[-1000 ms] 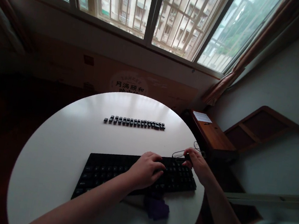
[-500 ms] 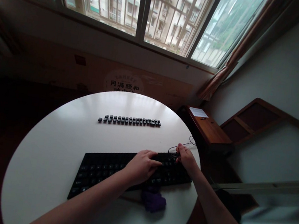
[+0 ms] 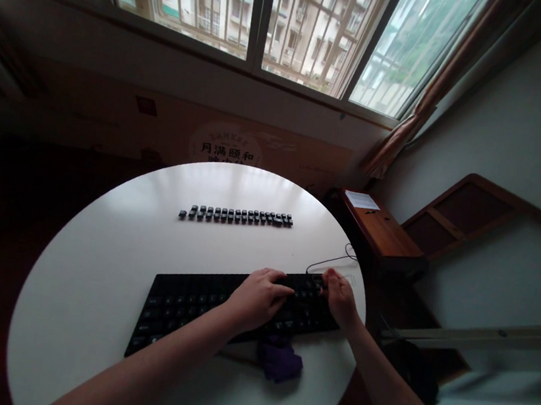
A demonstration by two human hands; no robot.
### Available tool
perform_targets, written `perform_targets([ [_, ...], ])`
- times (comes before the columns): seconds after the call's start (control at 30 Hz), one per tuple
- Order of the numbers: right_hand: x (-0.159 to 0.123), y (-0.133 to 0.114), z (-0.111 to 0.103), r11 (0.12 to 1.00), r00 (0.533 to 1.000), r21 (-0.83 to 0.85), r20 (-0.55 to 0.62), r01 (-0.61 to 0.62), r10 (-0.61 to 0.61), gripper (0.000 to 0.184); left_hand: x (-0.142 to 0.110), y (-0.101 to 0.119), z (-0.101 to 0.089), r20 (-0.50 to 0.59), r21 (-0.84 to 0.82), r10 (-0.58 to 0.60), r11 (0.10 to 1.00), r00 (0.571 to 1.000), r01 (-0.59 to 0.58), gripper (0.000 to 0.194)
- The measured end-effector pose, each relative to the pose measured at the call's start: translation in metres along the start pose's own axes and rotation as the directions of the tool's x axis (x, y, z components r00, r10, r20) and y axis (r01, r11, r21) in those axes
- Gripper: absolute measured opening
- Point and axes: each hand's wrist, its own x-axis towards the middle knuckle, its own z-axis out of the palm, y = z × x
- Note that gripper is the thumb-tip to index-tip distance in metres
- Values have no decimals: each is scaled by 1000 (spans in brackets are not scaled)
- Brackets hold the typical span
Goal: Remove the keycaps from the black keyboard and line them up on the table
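Note:
A black keyboard lies slantwise on the round white table. My left hand rests on its middle-right part, fingers apart and stretched over the keys. Over the keyboard's upper right corner, my right hand is closed in a pinch. A thin, dark wire-like tool seems to extend from its fingers down to the keys; its exact kind is too small to make out. Two rows of loose black keycaps are lined up behind the keyboard. A crumpled purple cloth lies at the keyboard's front edge.
The white table has a curved edge close to my right arm. A thin black cable runs from the keyboard off the table's right side. Beyond stands a wooden bench with a paper on it, below the windows.
My right hand has shifted slightly down and to the right over the keyboard's corner. My left hand stays in place on the keys. The view has moved a little.

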Motion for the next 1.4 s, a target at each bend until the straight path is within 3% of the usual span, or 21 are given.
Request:
perform_targets([
  [0.1,1,-2,-1,965,982,255,-156,-60,102,45,1,1,-1,-11,-44,-16,999,1000,15,27],
  [0.2,-7,-14,1,927,985,375,-150,-21,83,43,1,3,-5,-34,-110,-25,994,999,22,25],
  [0.3,-25,-31,11,955,993,281,50,93,-111,44,-1,6,-12,-56,-161,-15,987,998,6,25],
  [0.37,-37,-43,19,960,950,185,195,210,-245,46,-2,8,-15,-55,-174,17,984,998,-26,24],
  [0.47,-47,-56,24,936,885,73,308,344,-349,48,-3,9,-17,-71,-198,39,979,997,-52,28],
  [0.53,-47,-62,21,921,878,4,301,389,-372,46,-3,8,-17,-100,-219,20,975,995,-41,30],
  [0.6,-44,-68,14,887,884,-109,200,449,-423,46,-3,6,-16,-126,-244,-22,970,992,-9,31],
  [0.7,-34,-77,6,768,844,-372,91,521,-528,44,-2,4,-16,-148,-290,-92,956,985,45,33],
  [0.77,-26,-82,6,692,821,-465,162,552,-547,35,-1,2,-16,-144,-310,-103,949,984,54,33],
  [0.9,-14,-84,22,658,763,-395,422,641,-490,33,-1,0,-12,-137,-324,-110,944,984,60,33],
  [1.0,-9,-83,33,629,727,-388,500,674,-470,28,-1,-2,-10,-138,-345,-132,935,982,77,33],
  [1.2,12,-82,38,680,737,-347,515,646,-438,20,-1,-3,-11,-140,-373,-145,924,979,84,36],
  [1.33,63,-71,35,719,804,-385,419,579,-423,17,-1,-2,-13,-154,-376,-174,921,973,105,44],
  [1.4,95,-65,34,705,817,-447,460,551,-347,19,0,-1,-14,-139,-349,-179,929,974,121,46],
])
